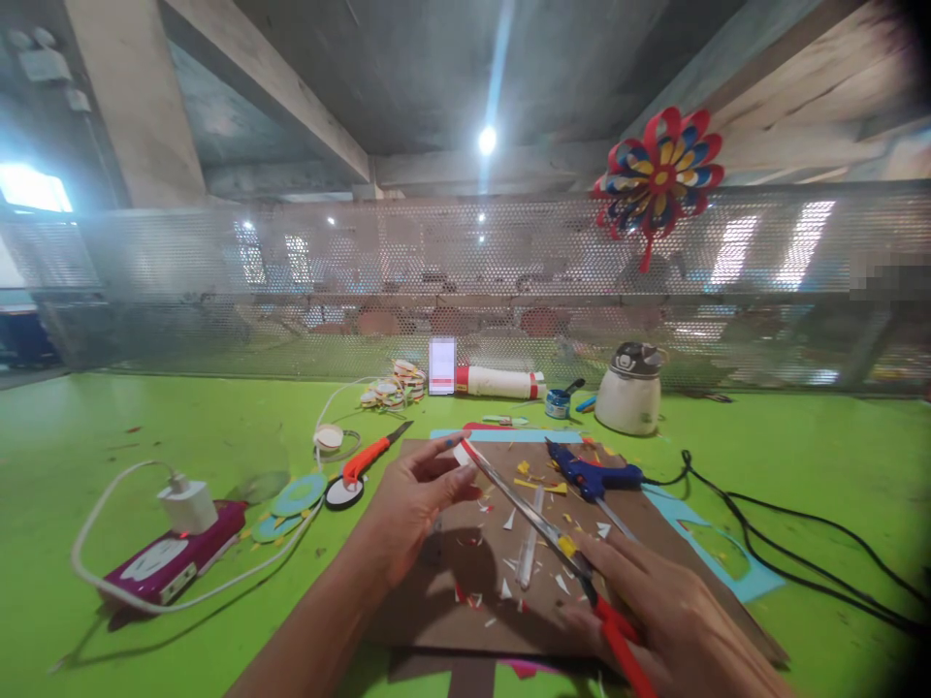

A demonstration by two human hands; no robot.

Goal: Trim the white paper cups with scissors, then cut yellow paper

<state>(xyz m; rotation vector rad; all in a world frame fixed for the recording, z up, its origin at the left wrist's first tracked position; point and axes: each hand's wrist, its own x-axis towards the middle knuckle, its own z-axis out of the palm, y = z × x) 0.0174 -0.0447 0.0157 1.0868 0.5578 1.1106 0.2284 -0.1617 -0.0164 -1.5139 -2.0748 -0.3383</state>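
The white charger cable (87, 572) loops over the green tabletop (145, 427) near my left forearm, and a careless sweep could drag it. My left hand (411, 509) pinches a small red-and-white paper strip (461, 452) above the brown cardboard (451, 591), with my fingertips right at the tips of the scissors (538, 523). A crooked bite could nick me or chew the strip. The blue glue gun (591, 477) lies just beyond, maybe hot. My right hand (669, 620) is wrapped round the red handles.

1 scissors (529, 512), 1 paper strip (461, 452), 1 glue gun (589, 477), 1 cutter (370, 454), 1 pinwheel (658, 179)
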